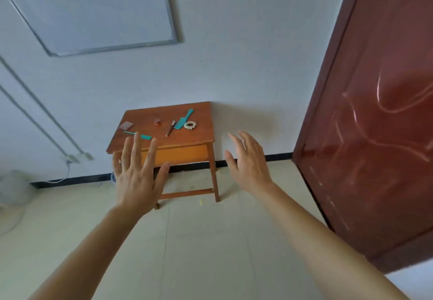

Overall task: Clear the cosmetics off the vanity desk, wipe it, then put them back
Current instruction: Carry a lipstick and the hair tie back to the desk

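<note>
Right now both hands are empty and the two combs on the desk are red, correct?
No: the head view shows the wide comb and tail comb are teal. The left hand and right hand are empty.

Orange-brown desk [187, 138]; teal combs [185, 119]; red-brown door [375, 135].

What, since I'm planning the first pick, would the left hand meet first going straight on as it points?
Likely the thin comb by the front edge of the desk: the open left hand points at it. Depth is unclear; the hand looks short of the desk.
</note>
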`<state>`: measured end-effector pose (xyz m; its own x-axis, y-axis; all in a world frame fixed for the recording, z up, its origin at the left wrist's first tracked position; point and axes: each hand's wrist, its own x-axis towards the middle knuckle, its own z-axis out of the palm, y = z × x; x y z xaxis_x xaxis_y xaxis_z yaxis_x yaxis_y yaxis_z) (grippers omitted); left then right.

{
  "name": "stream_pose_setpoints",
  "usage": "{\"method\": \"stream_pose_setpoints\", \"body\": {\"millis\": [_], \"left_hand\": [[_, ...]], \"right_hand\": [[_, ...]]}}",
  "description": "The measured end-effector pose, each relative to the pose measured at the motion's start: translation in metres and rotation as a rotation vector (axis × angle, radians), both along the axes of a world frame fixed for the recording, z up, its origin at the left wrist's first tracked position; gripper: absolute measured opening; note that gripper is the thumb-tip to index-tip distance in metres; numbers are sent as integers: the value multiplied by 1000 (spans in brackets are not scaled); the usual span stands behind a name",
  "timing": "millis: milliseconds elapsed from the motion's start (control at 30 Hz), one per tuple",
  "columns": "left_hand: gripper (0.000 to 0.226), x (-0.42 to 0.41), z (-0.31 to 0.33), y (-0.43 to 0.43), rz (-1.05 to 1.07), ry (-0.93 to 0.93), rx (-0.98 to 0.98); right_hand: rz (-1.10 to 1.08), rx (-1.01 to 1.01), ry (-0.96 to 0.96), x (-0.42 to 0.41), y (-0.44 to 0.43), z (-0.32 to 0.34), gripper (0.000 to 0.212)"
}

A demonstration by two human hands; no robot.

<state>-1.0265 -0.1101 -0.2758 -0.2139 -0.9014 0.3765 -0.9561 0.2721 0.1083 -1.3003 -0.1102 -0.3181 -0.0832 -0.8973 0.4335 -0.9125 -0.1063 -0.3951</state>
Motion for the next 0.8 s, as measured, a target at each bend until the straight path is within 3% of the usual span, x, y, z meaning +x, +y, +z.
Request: {"method": "stream_pose_setpoints", "body": {"millis": [300, 567, 800], "left_hand": [[72, 55, -34, -107, 120, -6, 129], [67, 36, -75, -266, 124, -84, 212], [67, 3, -81, -416, 159, -96, 344]], "right_hand": [[163, 67, 30, 67, -129, -36, 51], [196, 146, 12, 58, -286, -84, 50], [172, 272, 20, 25, -435, -82, 54]]}}
